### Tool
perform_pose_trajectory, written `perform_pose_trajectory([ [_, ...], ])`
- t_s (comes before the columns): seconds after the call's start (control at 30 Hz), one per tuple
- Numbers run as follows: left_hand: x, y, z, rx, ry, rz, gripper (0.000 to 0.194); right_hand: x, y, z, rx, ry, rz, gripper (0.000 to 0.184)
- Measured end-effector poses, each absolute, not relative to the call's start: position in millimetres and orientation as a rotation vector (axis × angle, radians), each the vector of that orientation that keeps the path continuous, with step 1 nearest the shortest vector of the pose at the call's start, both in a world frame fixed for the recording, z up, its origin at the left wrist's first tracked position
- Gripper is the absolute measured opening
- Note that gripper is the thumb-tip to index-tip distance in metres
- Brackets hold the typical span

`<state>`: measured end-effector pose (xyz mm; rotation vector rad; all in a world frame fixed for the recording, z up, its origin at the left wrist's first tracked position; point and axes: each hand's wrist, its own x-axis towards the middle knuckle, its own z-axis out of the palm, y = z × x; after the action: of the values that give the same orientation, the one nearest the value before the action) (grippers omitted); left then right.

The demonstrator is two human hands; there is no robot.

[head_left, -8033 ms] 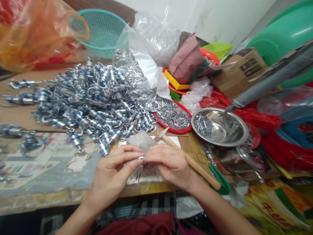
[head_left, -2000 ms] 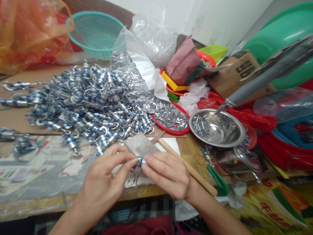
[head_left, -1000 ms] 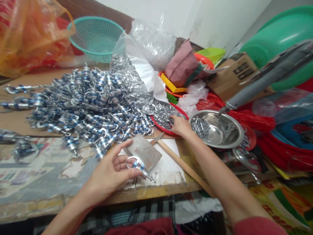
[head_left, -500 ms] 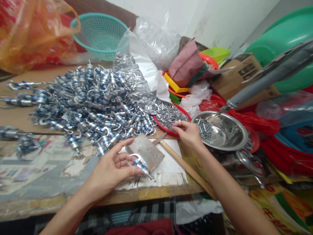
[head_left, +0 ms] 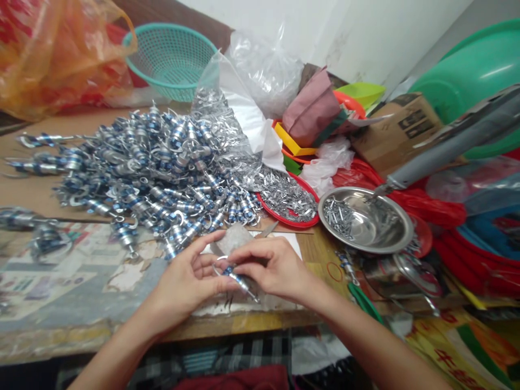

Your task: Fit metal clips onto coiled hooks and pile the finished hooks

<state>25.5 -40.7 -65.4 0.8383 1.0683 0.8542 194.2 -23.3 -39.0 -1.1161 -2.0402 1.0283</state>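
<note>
Blue-and-silver metal assembly [head_left: 242, 283], held near the front edge of my worktop [head_left: 280, 321], its curved hook toward ten o'clock and its narrow tip between four and five. From here, I judge, the assembly could roll or tip within a loose left-hand hold if my right hand pressed off-centre, and a small part could drop should the right fingertips slide on smooth metal. The fingers of my left hand [head_left: 179, 283] are half curled, thumb laid along the near side, and have hold of the assembly; those of my right hand [head_left: 280, 268] are nearly closed, thumb and forefinger tips meeting at the blue band, though whether they pinch a small piece I cannot tell. Outward from the assembly: a grey plate [head_left: 232, 238] at twelve o'clock, partly covered by my right hand; a heap of similar assemblies [head_left: 154, 168] toward eleven; a red dish [head_left: 300, 223] of metal strips at one; and a steel bowl [head_left: 361, 226] holding pins [head_left: 338, 216] at two.
</note>
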Motion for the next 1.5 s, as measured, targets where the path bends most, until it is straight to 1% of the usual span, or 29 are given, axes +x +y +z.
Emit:
perform_pose_trajectory([
  [0.1,25.5,-40.4,-65.5,0.829,1.065,0.856,0.089,193.2,-19.6,-36.7,-1.134,-1.893,1.213,0.021],
  [0.17,25.1,-40.8,-65.6,0.828,1.053,0.854,0.090,194.1,-19.5,-34.7,-1.145,-1.861,1.238,0.024],
  [0.27,24.7,-41.7,-65.9,0.819,1.058,0.854,0.090,194.7,-23.1,-36.6,-1.159,-1.880,1.233,0.020],
  [0.33,24.9,-41.9,-65.8,0.812,1.063,0.856,0.089,193.1,-27.2,-41.6,-1.155,-1.869,1.185,0.018],
  [0.53,25.8,-40.3,-64.6,0.818,1.059,0.849,0.089,182.3,-36.9,-56.1,-1.080,-1.819,0.868,0.023],
  [0.67,26.3,-40.4,-64.6,0.813,1.077,0.863,0.091,189.0,-35.9,-55.3,-1.126,-1.747,0.821,0.019],
  [0.73,26.4,-41.2,-65.1,0.811,1.085,0.864,0.092,204.8,-34.3,-54.8,-1.213,-1.663,0.735,0.016],
  [0.8,26.0,-42.1,-65.9,0.815,1.087,0.861,0.092,227.7,-32.9,-57.0,-1.377,-1.687,0.608,0.016],
  [0.9,25.3,-43.3,-67.1,0.836,1.094,0.861,0.092,263.1,-33.0,-66.4,-1.694,-1.998,0.504,0.029],
  [0.93,25.2,-43.6,-67.2,0.846,1.100,0.862,0.092,271.9,-33.7,-69.8,-1.779,-2.101,0.506,0.030],
  [1.0,25.1,-44.1,-66.9,0.858,1.116,0.868,0.091,282.0,-36.3,-73.5,-1.874,-2.182,0.534,0.024],
  [1.1,25.3,-44.3,-65.5,0.861,1.119,0.877,0.090,279.5,-45.0,-64.5,-1.791,-2.107,0.503,0.021],
  [1.17,25.4,-43.7,-65.0,0.865,1.113,0.870,0.091,270.8,-54.7,-49.0,-1.617,-2.106,0.446,0.025],
  [1.23,25.5,-42.4,-65.3,0.874,1.118,0.865,0.092,261.2,-65.7,-31.6,-1.414,-2.182,0.404,0.035],
  [1.33,25.4,-40.7,-66.5,0.882,1.135,0.873,0.093,249.8,-78.3,-16.3,-1.191,-2.248,0.335,0.055],
  [1.4,25.4,-40.6,-66.7,0.877,1.125,0.876,0.093,245.3,-82.2,-16.6,-1.171,-2.295,0.305,0.060],
  [1.5,25.2,-41.3,-65.9,0.859,1.092,0.873,0.094,242.2,-84.2,-24.9,-1.279,-2.455,0.312,0.055],
])
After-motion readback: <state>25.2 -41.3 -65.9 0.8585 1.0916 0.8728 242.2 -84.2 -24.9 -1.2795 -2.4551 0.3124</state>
